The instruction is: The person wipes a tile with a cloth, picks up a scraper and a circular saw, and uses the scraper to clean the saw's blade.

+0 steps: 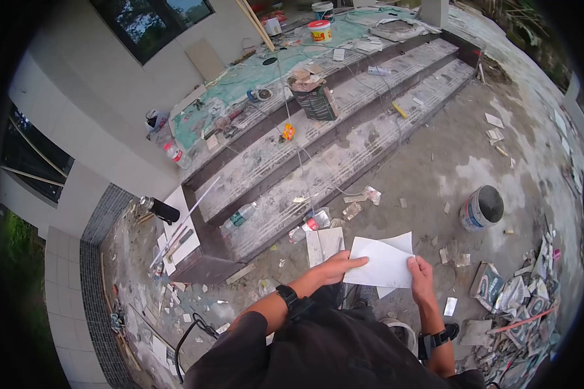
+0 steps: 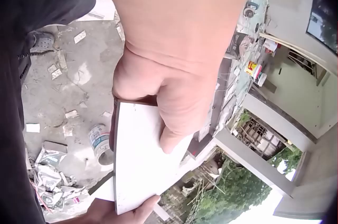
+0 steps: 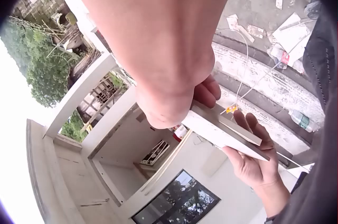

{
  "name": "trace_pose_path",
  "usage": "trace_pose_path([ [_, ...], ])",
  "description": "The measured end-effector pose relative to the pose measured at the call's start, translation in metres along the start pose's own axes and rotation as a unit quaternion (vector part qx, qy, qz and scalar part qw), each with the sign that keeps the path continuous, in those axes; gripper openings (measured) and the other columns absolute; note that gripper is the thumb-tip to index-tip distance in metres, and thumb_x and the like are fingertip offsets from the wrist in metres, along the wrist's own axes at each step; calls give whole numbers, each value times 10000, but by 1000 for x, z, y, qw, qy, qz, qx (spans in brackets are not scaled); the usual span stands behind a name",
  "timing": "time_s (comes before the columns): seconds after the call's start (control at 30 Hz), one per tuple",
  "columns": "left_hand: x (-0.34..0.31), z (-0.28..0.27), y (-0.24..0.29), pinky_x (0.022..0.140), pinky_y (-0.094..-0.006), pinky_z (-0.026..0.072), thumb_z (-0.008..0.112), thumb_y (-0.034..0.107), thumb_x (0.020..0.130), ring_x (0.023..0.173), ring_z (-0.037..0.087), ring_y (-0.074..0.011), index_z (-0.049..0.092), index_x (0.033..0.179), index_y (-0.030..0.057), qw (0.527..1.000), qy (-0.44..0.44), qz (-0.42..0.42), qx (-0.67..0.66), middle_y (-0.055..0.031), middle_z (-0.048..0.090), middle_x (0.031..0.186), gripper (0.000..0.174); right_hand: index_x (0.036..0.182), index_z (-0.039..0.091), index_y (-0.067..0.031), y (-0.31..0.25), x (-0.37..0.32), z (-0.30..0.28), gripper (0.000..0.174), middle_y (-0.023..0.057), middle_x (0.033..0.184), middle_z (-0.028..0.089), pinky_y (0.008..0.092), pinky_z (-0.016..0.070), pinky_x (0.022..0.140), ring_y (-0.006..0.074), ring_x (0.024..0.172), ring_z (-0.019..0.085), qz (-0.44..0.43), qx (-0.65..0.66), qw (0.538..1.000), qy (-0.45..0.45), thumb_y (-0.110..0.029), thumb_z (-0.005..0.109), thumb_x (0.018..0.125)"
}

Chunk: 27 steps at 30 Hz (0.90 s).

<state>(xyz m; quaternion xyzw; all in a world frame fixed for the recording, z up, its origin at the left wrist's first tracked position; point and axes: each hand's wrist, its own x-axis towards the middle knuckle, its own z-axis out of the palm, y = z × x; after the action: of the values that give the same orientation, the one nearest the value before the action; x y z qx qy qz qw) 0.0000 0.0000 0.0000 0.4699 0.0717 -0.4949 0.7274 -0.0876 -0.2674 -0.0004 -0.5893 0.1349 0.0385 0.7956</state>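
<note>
Both my hands hold a pair of thin white tiles [image 1: 377, 264] in front of my body, one overlapping the other at a slight angle. My left hand [image 1: 339, 266] grips the left edge, its thumb lying on the top face. On the opposite edge, my right hand [image 1: 422, 279] pinches the tiles with the thumb on top. From the left wrist, the upper tile [image 2: 142, 153] shows a plain white face and a straight edge. The right wrist view shows the lower tile [image 3: 240, 130] set apart from the upper one along part of its edge, with left fingers beneath.
Stone steps [image 1: 318, 149] rise ahead, with cables, a torn bag [image 1: 315, 97] and plastic bottles on them. A bucket [image 1: 482, 209] stands to the right, near a heap of torn packaging [image 1: 522, 305]. A black flask [image 1: 160, 210] is at the left ledge; tile scraps litter the ground.
</note>
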Motion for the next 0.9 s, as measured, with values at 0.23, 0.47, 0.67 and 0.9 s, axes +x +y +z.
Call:
trace_pose_path([
  [0.23,35,-49,108,979,-396,560,660,151,977,1128,673,-241,526,1365,3,990,22,94,-99,-132,652,1275,436,1012,703,9,-35,154,25,296,-9,892,675,242,439,723,66,782,554,-53,-92,994,-11,-256,572,1023],
  [0.47,34,-202,174,953,-390,568,656,156,982,1103,678,-244,541,1345,-8,952,140,210,-171,-142,656,1252,414,1113,702,14,-65,321,66,232,63,990,697,251,449,805,115,901,584,-139,-276,951,8,-35,586,918],
  [0.67,6,-299,204,930,-414,574,571,327,1038,1105,672,-253,474,1359,13,888,238,309,-246,-149,631,1273,459,1523,355,18,-111,439,163,661,107,1129,676,267,477,796,132,936,630,-116,-268,956,-30,82,546,894],
  [0.9,-12,-388,252,1070,-510,469,402,593,1026,1263,576,-344,429,1445,21,775,247,388,-434,-172,562,1397,710,1489,378,50,-84,607,347,587,122,1118,687,303,535,767,155,912,664,-6,-191,979,-74,17,572,937],
])
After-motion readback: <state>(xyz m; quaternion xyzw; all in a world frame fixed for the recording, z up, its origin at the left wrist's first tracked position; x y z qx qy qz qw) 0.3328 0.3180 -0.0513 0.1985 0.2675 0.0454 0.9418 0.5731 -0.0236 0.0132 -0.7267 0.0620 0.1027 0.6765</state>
